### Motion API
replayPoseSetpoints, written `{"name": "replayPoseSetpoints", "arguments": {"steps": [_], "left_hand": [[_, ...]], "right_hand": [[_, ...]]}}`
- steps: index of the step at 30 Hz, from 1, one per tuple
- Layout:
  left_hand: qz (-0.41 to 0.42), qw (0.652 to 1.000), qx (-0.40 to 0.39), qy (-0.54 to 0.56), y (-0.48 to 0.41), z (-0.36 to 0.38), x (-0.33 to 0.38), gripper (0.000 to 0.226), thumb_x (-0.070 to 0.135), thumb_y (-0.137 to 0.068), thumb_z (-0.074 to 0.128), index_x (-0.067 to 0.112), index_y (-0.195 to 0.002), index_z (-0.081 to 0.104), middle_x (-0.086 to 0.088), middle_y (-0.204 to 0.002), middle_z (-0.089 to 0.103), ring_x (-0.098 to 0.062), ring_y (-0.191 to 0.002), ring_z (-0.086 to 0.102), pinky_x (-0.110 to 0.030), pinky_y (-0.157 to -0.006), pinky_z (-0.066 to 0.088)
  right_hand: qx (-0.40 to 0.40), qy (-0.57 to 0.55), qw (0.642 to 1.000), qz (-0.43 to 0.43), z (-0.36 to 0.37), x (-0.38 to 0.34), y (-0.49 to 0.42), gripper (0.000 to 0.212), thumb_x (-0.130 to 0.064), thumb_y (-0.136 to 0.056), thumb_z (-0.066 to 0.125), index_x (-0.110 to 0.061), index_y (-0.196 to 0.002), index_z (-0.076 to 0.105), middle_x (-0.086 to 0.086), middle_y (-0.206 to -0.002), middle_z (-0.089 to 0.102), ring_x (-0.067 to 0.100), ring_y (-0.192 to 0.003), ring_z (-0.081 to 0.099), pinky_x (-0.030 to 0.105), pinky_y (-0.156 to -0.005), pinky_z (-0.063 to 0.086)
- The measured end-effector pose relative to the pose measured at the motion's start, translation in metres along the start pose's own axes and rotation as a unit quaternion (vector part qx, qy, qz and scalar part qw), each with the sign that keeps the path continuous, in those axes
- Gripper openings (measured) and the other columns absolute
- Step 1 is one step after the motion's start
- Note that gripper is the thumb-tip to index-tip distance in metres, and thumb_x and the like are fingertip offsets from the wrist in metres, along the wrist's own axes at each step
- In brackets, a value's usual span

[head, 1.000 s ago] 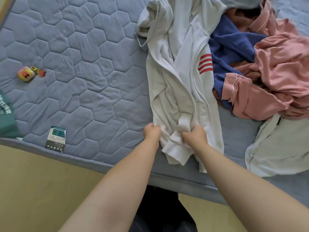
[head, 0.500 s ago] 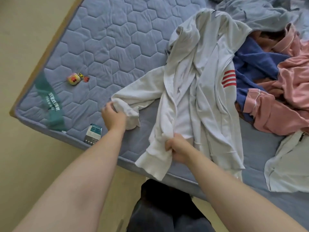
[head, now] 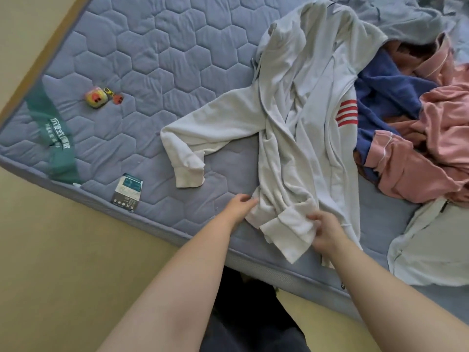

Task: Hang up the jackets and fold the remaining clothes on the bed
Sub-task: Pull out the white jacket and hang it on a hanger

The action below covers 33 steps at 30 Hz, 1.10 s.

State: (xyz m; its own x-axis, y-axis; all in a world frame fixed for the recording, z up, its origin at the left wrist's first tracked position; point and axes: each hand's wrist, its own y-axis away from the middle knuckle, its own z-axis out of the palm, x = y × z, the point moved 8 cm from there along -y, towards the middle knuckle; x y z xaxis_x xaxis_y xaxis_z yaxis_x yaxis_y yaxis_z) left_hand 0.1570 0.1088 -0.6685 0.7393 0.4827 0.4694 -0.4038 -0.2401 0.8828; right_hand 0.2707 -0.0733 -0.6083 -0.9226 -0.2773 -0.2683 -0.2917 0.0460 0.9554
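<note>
A white jacket (head: 302, 102) with three red stripes lies crumpled lengthwise on the blue quilted mattress (head: 177, 52). One sleeve (head: 203, 133) is spread out to the left, its cuff bent down. My left hand (head: 238, 205) pinches the jacket's lower left hem near the bed's front edge. My right hand (head: 323, 231) grips the other sleeve's ribbed cuff (head: 286, 235), which hangs partly over the edge. A pile of pink (head: 429, 148) and blue (head: 380, 95) clothes lies to the right.
A small toy-like keyring (head: 97, 97), a card packet (head: 127, 190) and a green strap (head: 53, 130) lie on the mattress at left. A grey garment (head: 406, 19) lies at the back right, a pale one (head: 431, 245) at the front right. Yellow floor (head: 50, 250) runs below the bed.
My left hand has let go of the left sleeve, which now lies spread on the mattress, and has come back to the jacket's hem. My right hand still holds the other cuff.
</note>
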Motion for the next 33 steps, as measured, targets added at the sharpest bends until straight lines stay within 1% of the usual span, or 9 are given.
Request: {"name": "replayPoseSetpoints", "arguments": {"steps": [2,6,10,13,16,20,23,28,33], "left_hand": [[0.011,1.0,-0.014,-0.015,-0.003,0.013,0.006,0.054,0.028,-0.088,0.066,0.008,-0.134,0.046,-0.007,-0.126,0.055,-0.022,-0.115,0.055,-0.032,-0.093,0.046],[0.047,0.996,0.041,-0.068,-0.004,0.01,0.015,0.008,0.012,-0.09,0.054,0.01,-0.092,0.061,-0.009,-0.089,0.058,-0.019,-0.086,0.054,-0.028,-0.07,0.04],[-0.017,0.962,0.102,0.251,0.009,-0.044,-0.001,0.02,-0.001,-0.091,0.045,0.006,-0.086,0.063,-0.019,-0.094,0.063,-0.028,-0.083,0.059,-0.04,-0.076,0.048],[-0.055,0.914,0.192,0.353,0.033,-0.106,-0.029,0.022,-0.002,-0.095,0.041,0.002,-0.101,0.062,-0.01,-0.076,0.06,-0.026,-0.068,0.056,-0.039,-0.066,0.048],[-0.098,0.923,0.247,0.279,0.047,-0.145,-0.053,0.025,-0.002,-0.095,0.042,-0.002,-0.115,0.057,-0.015,-0.079,0.057,-0.028,-0.068,0.055,-0.037,-0.064,0.048],[-0.12,0.948,0.268,-0.121,0.042,-0.149,-0.047,0.033,0.01,-0.094,0.048,0.001,-0.124,0.057,-0.019,-0.128,0.057,-0.034,-0.118,0.054,-0.036,-0.091,0.044],[0.029,0.892,0.328,-0.309,0.051,-0.127,-0.006,0.033,0.007,-0.089,0.048,0.009,-0.122,0.055,-0.014,-0.128,0.05,-0.032,-0.118,0.045,-0.038,-0.097,0.037],[0.246,0.826,0.274,-0.427,0.056,-0.054,0.037,0.053,0.001,-0.08,0.047,0.01,-0.132,0.046,-0.011,-0.14,0.038,-0.03,-0.127,0.035,-0.039,-0.106,0.032],[0.346,0.798,0.202,-0.449,0.057,0.005,0.043,0.053,-0.004,-0.074,0.05,0.01,-0.125,0.053,-0.009,-0.135,0.045,-0.028,-0.124,0.039,-0.038,-0.104,0.031]], "right_hand": [[-0.043,-0.03,0.999,0.009,0.002,-0.001,0.007,0.022,-0.001,-0.088,0.042,0.004,-0.102,0.057,0.019,-0.08,0.07,0.034,-0.081,0.066,0.047,-0.078,0.049],[-0.062,-0.038,0.997,0.015,0.0,-0.001,0.009,0.018,-0.018,-0.095,0.051,-0.004,-0.098,0.061,0.013,-0.07,0.072,0.028,-0.062,0.07,0.037,-0.06,0.057],[-0.094,-0.046,0.995,0.007,0.011,0.006,0.008,0.024,-0.021,-0.094,0.056,-0.002,-0.108,0.061,0.014,-0.08,0.074,0.027,-0.068,0.072,0.043,-0.072,0.052],[-0.203,-0.078,0.976,0.023,0.038,0.013,0.018,0.055,-0.013,-0.066,0.082,-0.001,-0.117,0.064,0.017,-0.109,0.07,0.032,-0.092,0.07,0.046,-0.073,0.057],[-0.255,-0.002,0.966,0.052,0.058,0.034,0.022,0.026,-0.017,-0.084,0.064,-0.004,-0.105,0.073,0.015,-0.11,0.07,0.029,-0.093,0.07,0.042,-0.069,0.059],[0.014,0.38,0.92,-0.093,0.033,0.036,-0.01,0.024,-0.025,-0.095,0.054,-0.003,-0.099,0.062,0.011,-0.091,0.065,0.028,-0.084,0.062,0.035,-0.067,0.053],[0.091,0.458,0.858,-0.213,0.029,0.014,-0.006,0.018,-0.021,-0.094,0.048,-0.008,-0.089,0.059,0.008,-0.083,0.06,0.025,-0.077,0.055,0.031,-0.06,0.041],[0.265,0.454,0.756,-0.39,-0.008,-0.04,0.016,0.038,-0.014,-0.086,0.06,-0.004,-0.122,0.053,0.016,-0.125,0.048,0.033,-0.115,0.045,0.04,-0.098,0.036],[0.258,0.417,0.851,-0.187,-0.083,-0.05,-0.024,0.052,-0.021,-0.079,0.068,-0.006,-0.126,0.05,0.017,-0.118,0.055,0.035,-0.111,0.05,0.039,-0.093,0.042]]}}
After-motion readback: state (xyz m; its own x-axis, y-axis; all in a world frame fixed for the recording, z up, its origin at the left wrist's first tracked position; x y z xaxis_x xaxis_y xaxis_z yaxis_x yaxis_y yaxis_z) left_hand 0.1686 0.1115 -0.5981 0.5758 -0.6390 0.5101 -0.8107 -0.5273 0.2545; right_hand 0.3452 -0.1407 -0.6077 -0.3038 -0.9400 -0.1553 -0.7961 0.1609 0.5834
